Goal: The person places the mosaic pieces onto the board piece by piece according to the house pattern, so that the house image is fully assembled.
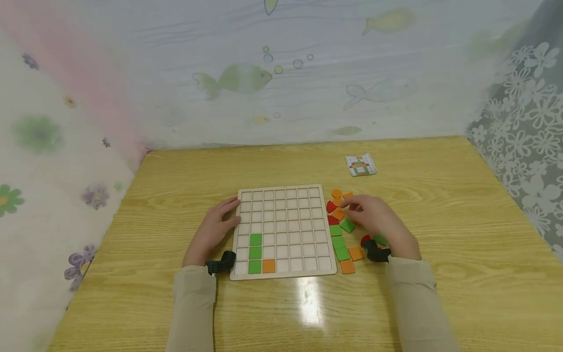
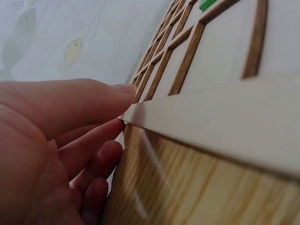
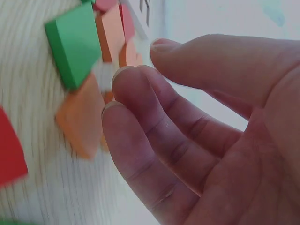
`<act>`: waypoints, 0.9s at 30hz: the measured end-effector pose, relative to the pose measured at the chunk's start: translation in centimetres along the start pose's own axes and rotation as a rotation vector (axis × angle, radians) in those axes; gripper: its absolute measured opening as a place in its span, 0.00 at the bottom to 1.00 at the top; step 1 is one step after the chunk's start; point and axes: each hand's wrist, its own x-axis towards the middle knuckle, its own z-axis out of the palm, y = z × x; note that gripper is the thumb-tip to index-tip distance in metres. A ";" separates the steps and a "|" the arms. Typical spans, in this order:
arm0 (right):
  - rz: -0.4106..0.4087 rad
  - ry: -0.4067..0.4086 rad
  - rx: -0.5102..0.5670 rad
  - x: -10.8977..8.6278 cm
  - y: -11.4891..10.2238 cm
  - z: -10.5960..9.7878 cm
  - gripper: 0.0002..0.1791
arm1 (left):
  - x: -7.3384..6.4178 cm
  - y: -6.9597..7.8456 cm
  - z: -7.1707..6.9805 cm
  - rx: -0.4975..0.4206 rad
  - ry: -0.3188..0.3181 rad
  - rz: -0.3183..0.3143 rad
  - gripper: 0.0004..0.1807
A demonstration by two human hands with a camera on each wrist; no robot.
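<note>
A pale wooden grid board [image 1: 281,277] lies flat on the table. Three green squares [image 1: 255,253] stand in one column at its lower left, beside an orange square [image 1: 269,266] in the bottom row. My left hand [image 1: 216,225] rests at the board's left edge; the left wrist view has the thumb [image 2: 119,93] at the rim and the other fingers beside it. Over the loose pieces right of the board is my right hand [image 1: 374,215]. Its fingers are loosely bent, with a gap to the thumb [image 3: 187,58] and nothing between them. A green piece [image 3: 75,42] and an orange piece [image 3: 83,115] lie nearby.
Loose pieces line the board's right side: green squares [image 1: 338,243], an orange square [image 1: 347,266], red rounded pieces [image 1: 331,207] and an orange disc [image 1: 336,193]. A small printed pattern card [image 1: 360,165] lies farther back. Patterned curtains [image 1: 308,107] border the table [image 1: 440,195].
</note>
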 end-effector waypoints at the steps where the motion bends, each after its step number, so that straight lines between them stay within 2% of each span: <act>1: 0.001 0.004 0.003 0.0 0.2 -0.2 0.13 | 0.0 0.1 -0.1 -0.001 0.001 0.002 0.27; 9: 0.003 0.014 0.033 -0.9 1.8 -1.5 0.10 | -0.1 0.9 -0.7 0.015 0.004 0.019 0.26; 14: 0.008 -0.035 0.081 -1.4 2.1 -2.1 0.10 | -0.3 1.4 -1.1 0.018 0.007 0.013 0.26; 21: -0.069 -0.114 0.122 -1.6 2.2 -2.3 0.17 | -0.4 2.1 -1.5 0.043 0.015 0.019 0.26; 27: -0.061 -0.111 0.106 -1.7 2.2 -2.4 0.15 | -0.4 2.7 -1.7 0.060 0.015 0.022 0.26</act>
